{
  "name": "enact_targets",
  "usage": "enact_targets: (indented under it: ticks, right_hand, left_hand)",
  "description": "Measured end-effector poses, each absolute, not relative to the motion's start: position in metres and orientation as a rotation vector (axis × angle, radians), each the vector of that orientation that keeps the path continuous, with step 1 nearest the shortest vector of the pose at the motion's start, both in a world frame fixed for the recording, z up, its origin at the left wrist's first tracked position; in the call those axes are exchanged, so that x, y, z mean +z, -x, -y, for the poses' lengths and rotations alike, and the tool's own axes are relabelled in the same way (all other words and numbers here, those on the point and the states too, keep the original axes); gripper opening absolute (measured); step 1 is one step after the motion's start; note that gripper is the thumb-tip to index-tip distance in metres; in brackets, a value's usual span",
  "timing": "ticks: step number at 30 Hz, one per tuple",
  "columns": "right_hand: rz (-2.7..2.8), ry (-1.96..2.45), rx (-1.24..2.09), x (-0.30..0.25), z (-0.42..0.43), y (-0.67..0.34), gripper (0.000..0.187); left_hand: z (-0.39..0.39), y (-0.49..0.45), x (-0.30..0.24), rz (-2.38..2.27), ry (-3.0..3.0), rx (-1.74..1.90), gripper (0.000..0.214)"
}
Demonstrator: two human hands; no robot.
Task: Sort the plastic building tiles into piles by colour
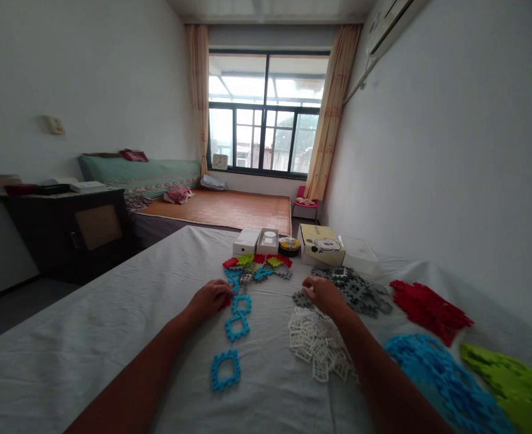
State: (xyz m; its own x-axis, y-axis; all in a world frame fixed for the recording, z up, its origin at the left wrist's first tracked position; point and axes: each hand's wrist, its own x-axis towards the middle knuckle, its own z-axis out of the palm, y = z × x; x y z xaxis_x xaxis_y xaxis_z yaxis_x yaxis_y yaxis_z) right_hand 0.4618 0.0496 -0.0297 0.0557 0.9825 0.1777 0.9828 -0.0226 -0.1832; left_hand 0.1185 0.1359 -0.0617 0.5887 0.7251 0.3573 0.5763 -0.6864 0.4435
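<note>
My left hand [211, 298] is left of a column of blue square interlocking pieces [241, 305]. Its fingers are closed on a red interlocking piece [225, 302], which is mostly covered by them. My right hand [325, 293] reaches over the pile of grey interlocking pieces [360, 294]. Its fingertips are pinched at a grey piece [300, 298] on the pile's left side. White window-shaped pieces [313, 340] lie heaped below that hand. Beyond both hands, red, lime, blue and grey pieces [261, 275] form a cluster.
Red pieces [431, 310], a blue pile [444, 380] and lime pieces [510, 374] lie to the right on the white cloth [125, 313]. Along the far edge stand white boxes [246, 242], a round black-and-yellow tin [289, 246], a yellow cartoon box [322, 246] and a clear container [360, 250].
</note>
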Motion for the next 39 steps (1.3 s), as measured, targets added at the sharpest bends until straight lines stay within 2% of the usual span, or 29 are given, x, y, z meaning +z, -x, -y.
enact_targets:
  ticks: [5,9,14,22,24,27,29,34,39]
  right_hand:
    - [1.924,2.169,0.084,-0.047,-0.056,-0.46,0.041]
    - [1.805,2.047,0.159,-0.053,-0.062,-0.462,0.052]
    - [1.632,1.913,0.165,-0.046,-0.066,-0.479,0.021]
    - [1.393,1.913,-0.23,-0.029,-0.061,-0.505,0.03]
    - [1.555,1.833,-0.132,-0.026,-0.058,-0.484,0.026]
    - [1.978,1.608,0.245,-0.023,-0.046,-0.433,0.021]
    - [2.215,1.446,0.369,-0.023,-0.034,-0.399,0.022]
    - [2.409,1.486,0.195,-0.031,-0.018,-0.355,0.036]
    - [2.465,1.621,0.056,-0.039,-0.021,-0.352,0.022]
  left_hand:
    - [-0.136,-0.119,-0.062,-1.065,-2.527,0.759,0.031]
    - [-0.136,-0.118,-0.063,-1.059,-2.532,0.762,0.031]
    - [-0.137,-0.118,-0.064,-1.065,-2.53,0.775,0.031]
    - [-0.135,-0.119,-0.063,-1.073,-2.531,0.781,0.031]
    - [-0.13,-0.123,-0.06,-1.046,-2.529,0.779,0.03]
    - [-0.12,-0.131,-0.057,-0.906,-2.495,0.756,0.027]
    - [-0.114,-0.137,-0.056,-0.776,-2.44,0.738,0.026]
    - [-0.114,-0.142,-0.06,-0.731,-2.351,0.77,0.026]
    - [-0.126,-0.136,-0.066,-0.857,-2.381,0.797,0.029]
